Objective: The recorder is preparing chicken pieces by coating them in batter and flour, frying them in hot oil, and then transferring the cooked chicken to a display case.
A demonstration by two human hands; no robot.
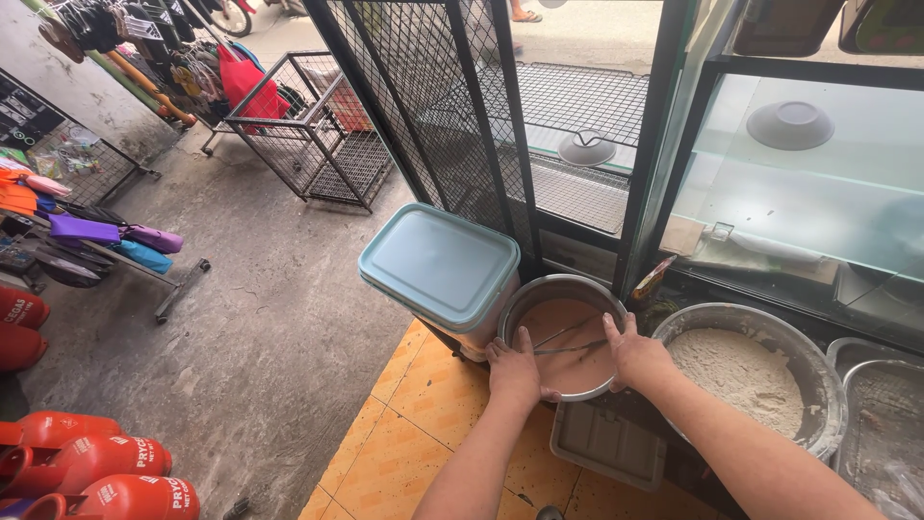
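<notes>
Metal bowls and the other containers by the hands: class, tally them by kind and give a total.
Metal bowls: 2, one with brown liquid held by both hands, one with white powder
Lidded plastic bins: 1
Grey plastic trays: 1
Total: 4

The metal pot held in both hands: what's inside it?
The metal pot holds a smooth pinkish-brown liquid with a wire whisk lying in it. Left hand and right hand grip the rim. The liquid hides the pot's bottom.
</notes>
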